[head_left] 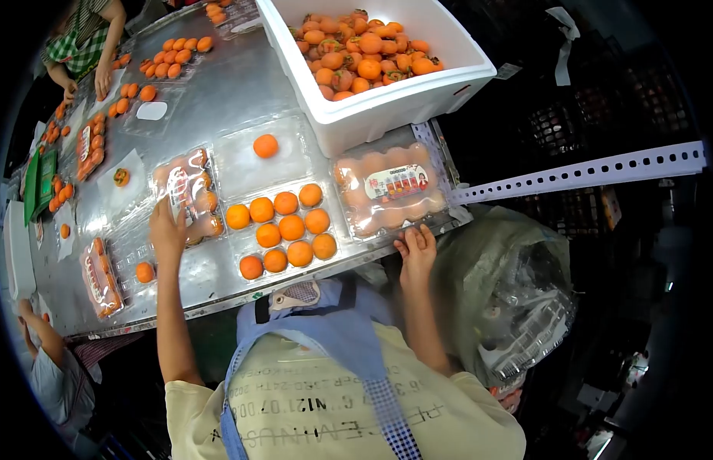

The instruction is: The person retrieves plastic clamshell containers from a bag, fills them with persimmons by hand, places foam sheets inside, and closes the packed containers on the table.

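Observation:
My left hand (pixel 168 228) grips the left edge of a clear plastic persimmon pack (pixel 197 172) with a printed label. My right hand (pixel 416 247) is at the table's front edge, fingers apart and slightly bent, just below another labelled persimmon pack (pixel 364 215); whether it touches that pack I cannot tell. Between my hands lies an opened clear tray with rows of orange persimmons (pixel 292 227), the visible ones smooth side up. One loose persimmon (pixel 265 146) rests on its flat clear lid (pixel 237 165).
A white foam box (pixel 372 107) heaped with persimmons stands behind the tray. More packs (pixel 102 280) and loose persimmons (pixel 145 272) lie to the left. Other people's hands (pixel 103 80) work at the far left. A perforated metal strip (pixel 586 170) juts right above a plastic bag (pixel 494 261).

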Motion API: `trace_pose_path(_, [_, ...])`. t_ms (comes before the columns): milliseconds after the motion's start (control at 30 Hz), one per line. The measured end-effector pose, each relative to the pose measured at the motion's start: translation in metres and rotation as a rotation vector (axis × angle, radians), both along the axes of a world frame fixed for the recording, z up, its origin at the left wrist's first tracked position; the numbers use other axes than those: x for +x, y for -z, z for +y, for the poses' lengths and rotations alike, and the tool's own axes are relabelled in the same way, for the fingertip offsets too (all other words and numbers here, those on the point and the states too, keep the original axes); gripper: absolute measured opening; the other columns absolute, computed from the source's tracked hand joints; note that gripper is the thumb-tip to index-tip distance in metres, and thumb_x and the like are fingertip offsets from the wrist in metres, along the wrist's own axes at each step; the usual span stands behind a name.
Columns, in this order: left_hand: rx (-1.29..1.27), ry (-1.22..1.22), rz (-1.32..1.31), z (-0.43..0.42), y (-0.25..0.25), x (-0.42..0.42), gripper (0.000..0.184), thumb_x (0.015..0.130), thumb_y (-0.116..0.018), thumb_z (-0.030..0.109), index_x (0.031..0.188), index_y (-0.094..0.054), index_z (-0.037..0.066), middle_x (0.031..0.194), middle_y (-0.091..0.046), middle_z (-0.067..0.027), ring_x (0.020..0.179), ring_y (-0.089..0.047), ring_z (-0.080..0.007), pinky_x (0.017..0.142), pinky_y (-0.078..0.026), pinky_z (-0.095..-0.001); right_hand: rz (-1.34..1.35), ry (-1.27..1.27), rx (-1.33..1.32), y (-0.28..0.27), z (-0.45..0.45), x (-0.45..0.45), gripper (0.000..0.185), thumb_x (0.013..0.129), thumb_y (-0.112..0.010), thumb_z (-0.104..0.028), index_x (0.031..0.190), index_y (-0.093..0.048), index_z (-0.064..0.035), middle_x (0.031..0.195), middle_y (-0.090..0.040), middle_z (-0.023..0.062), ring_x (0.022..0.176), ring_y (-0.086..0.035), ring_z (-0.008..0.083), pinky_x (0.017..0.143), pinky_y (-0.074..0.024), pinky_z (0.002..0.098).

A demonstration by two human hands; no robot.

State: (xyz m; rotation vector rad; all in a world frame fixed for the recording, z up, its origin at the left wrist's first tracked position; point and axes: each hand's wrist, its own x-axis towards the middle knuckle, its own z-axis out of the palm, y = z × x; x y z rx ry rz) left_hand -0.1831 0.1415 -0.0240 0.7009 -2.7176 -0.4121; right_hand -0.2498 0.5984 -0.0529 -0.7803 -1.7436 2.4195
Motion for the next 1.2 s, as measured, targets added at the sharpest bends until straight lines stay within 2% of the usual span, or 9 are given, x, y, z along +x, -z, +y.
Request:
trace_pose_path(100, [0.396,0.203,0.277,0.076,-0.012,-0.021,0.036,0.078,-0.063,0.008,0.113,-0.056,0.004,0.105,-0.059,-0.0156,0.091,-0.057,-0.0331,0.083,-0.045,-0.0369,-0.054,-0.052,-0.052,0.002,0.004,-0.002,0.022,0.084,-0.065,-0.009,0.101,-0.052,-0.0034,0.090,-0.059,0.0066,0.078,-0.060,0.0136,0.065,-0.0530,0.0250])
trace_pose_path(167, [0.476,0.402,0.231,0.134,-0.028,-0.033,0.035,0.076,-0.063,0.004,0.110,-0.057,0.005,0.103,-0.059,-0.0148,0.090,-0.057,-0.0316,0.081,-0.045,-0.0366,-0.147,-0.077,-0.055,0.004,0.000,-0.001,0.019,0.083,-0.066,-0.010,0.097,-0.054,-0.0044,0.085,-0.060,0.0053,0.075,-0.061,0.0134,0.066,-0.0531,0.0248])
trace_pose_path(300, [0.462,0.919,0.176,0.230,-0.043,-0.057,0.039,0.068,-0.071,0.011,0.105,-0.059,0.007,0.109,-0.056,-0.0121,0.104,-0.052,-0.0307,0.090,-0.043,-0.0376,-0.108,-0.032,-0.105,0.009,-0.003,0.001,0.020,0.085,-0.065,-0.014,0.098,-0.053,-0.0044,0.087,-0.060,0.0055,0.075,-0.061,0.0137,0.066,-0.0527,0.0242])
trace_pose_path(367, [0.243,1.009,0.189,0.266,-0.031,-0.068,0.045,0.066,-0.073,0.017,0.108,-0.057,0.010,0.118,-0.050,-0.0139,0.114,-0.044,-0.0344,0.097,-0.037,-0.0448,-0.068,0.019,-0.170,0.010,-0.008,0.003,0.019,0.087,-0.063,-0.016,0.098,-0.053,-0.0047,0.088,-0.059,0.0050,0.076,-0.061,0.0138,0.067,-0.0521,0.0241])
trace_pose_path(500, [-0.014,1.043,0.102,0.294,-0.013,-0.091,0.064,0.067,-0.073,0.030,0.125,-0.048,0.017,0.132,-0.040,-0.0132,0.126,-0.032,-0.0380,0.104,-0.024,-0.0554,-0.048,0.060,-0.313,0.016,-0.015,0.010,0.019,0.091,-0.058,-0.018,0.103,-0.052,-0.0044,0.091,-0.058,0.0030,0.080,-0.059,0.0135,0.069,-0.0498,0.0249])
trace_pose_path(600, [-0.110,1.052,0.097,0.300,-0.004,-0.093,0.060,0.071,-0.070,0.031,0.126,-0.048,0.017,0.133,-0.039,-0.0148,0.126,-0.031,-0.0406,0.103,-0.024,-0.0577,-0.034,0.001,-0.301,0.023,-0.017,0.011,0.021,0.091,-0.058,-0.017,0.105,-0.052,-0.0034,0.090,-0.057,0.0028,0.079,-0.059,0.0130,0.067,-0.0492,0.0248])
trace_pose_path(733, [-0.098,1.055,0.103,0.299,-0.001,-0.094,0.057,0.075,-0.066,0.028,0.128,-0.047,0.017,0.136,-0.037,-0.0171,0.127,-0.029,-0.0441,0.104,-0.021,-0.0600,-0.044,-0.056,-0.256,0.021,-0.018,0.005,0.017,0.090,-0.059,-0.013,0.104,-0.053,-0.0070,0.086,-0.059,0.0001,0.074,-0.059,0.0080,0.062,-0.0472,0.0192])
trace_pose_path(967, [-0.034,1.085,0.068,0.294,-0.002,-0.095,0.064,0.070,-0.066,0.027,0.129,-0.046,0.012,0.137,-0.035,-0.0194,0.128,-0.027,-0.0472,0.104,-0.015,-0.0647,-0.105,-0.218,-0.154,0.017,-0.019,0.001,0.015,0.089,-0.055,-0.007,0.103,-0.051,-0.0042,0.096,-0.063,0.0080,0.085,-0.064,0.0163,0.060,-0.0517,0.0243])
trace_pose_path(1200, [-0.076,0.968,0.142,0.304,-0.001,-0.091,0.063,0.065,-0.066,0.028,0.124,-0.052,0.009,0.134,-0.041,-0.0191,0.127,-0.030,-0.0469,0.102,-0.016,-0.0655,-0.011,-0.183,-0.256,0.023,-0.023,0.001,0.010,0.088,-0.055,-0.007,0.097,-0.051,-0.0047,0.087,-0.061,0.0068,0.075,-0.060,0.0131,0.060,-0.0492,0.0241])
